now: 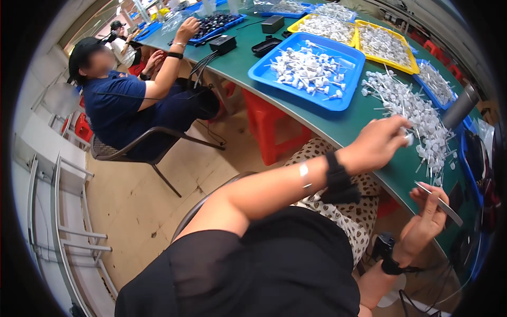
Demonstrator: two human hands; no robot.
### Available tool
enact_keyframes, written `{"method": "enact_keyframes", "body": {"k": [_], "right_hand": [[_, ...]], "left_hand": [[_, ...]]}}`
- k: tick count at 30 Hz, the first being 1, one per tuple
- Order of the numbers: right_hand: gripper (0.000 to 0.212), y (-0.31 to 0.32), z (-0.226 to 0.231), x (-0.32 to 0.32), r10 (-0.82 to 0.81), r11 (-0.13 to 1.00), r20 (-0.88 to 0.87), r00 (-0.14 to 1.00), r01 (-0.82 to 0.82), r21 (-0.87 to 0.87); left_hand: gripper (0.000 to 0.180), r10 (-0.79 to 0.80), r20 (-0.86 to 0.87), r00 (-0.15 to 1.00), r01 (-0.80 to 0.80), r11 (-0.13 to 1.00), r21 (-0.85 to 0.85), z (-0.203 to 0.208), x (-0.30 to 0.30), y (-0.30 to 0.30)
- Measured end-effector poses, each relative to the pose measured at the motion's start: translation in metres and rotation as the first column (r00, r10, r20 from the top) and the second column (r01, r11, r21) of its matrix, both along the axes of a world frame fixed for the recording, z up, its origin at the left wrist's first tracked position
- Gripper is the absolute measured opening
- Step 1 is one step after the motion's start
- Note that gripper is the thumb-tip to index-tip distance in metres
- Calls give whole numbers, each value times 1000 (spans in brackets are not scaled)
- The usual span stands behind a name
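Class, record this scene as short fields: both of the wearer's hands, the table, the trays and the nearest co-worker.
Left hand: the left hand, at the loose heap of small white stemmed plastic pieces; blurred, so grip unclear
Right hand: the right hand, holding a slim grey metal tool
Table: green-topped table, bearing the heap and trays
Nearest tray: shallow blue plastic tray, holding similar white pieces
Beyond it: two yellow plastic trays, also filled
Co-worker: seated person in navy shirt and black cap
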State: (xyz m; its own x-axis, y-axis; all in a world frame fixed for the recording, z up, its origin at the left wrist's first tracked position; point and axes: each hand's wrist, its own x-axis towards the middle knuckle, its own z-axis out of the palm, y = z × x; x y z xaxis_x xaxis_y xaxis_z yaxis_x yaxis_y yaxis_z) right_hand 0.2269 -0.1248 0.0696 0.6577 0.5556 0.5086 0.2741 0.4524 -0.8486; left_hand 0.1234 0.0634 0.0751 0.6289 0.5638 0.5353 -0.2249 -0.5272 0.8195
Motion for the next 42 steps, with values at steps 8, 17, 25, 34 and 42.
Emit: {"method": "enact_keyframes", "body": {"k": [8, 17, 25, 34, 42], "right_hand": [[12, 25, -10, -55, 191, 979, -93, 977, -196, -49], [19, 33, -25, -71, 308, 945, -166, 937, -321, -60], [16, 30, -22, -76, 291, 949, -121, 949, -303, -89], [12, 30, -26, -78, 238, 958, 10, 971, -233, -167], [11, 29, -26, -77, 215, 961, 222, 951, -166, -219]], "left_hand": [[24, -82, 41, 996, 90, 782, -617, -32, -94, -54], [20, -134, 32, 990, 119, 713, -691, -55, -104, -57], [11, 92, -90, 992, -111, 966, -234, -58, -110, -53], [12, 86, -92, 992, -113, 932, -344, -63, -109, -62], [14, 123, -21, 992, -125, 969, -215, -60, -108, -64]]}}
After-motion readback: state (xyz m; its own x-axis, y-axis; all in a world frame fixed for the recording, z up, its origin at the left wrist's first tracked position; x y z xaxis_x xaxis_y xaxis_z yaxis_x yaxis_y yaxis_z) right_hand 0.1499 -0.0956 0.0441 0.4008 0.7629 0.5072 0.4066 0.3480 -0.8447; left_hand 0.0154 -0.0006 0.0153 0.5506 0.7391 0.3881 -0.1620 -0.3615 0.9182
